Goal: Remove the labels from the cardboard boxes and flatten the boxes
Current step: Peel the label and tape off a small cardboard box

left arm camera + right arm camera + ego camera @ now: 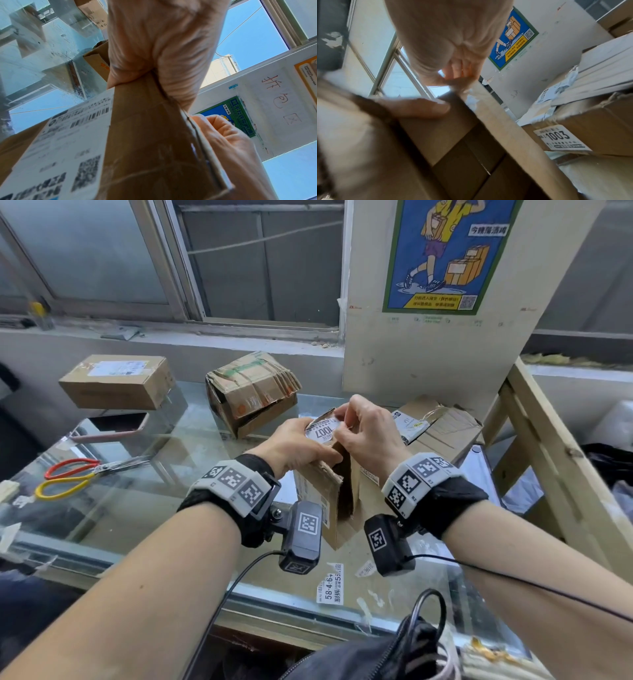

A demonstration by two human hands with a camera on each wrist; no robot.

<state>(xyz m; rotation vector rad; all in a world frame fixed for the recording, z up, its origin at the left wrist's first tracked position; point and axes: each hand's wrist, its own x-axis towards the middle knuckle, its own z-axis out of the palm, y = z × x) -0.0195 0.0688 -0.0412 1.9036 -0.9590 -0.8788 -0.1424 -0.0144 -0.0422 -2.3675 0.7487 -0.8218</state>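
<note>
Seen from below, the right hand point(453, 44) pinches at the top edge of a brown box point(471, 148), the other hand's thumb point(419, 108) pressed on the box's side, with a second box point(590, 121) bearing a label point(559, 138) reading 1003 at right and a blue poster point(513, 37) behind.

Daylight is coming through the window point(260, 265), lighting the head view evenly and glaring off the glass surface point(144, 508). Wide-angle distortion is bending the edges. Both wrist views are blurring close up, with the shipping label point(56, 155) smearing out of focus.
</note>
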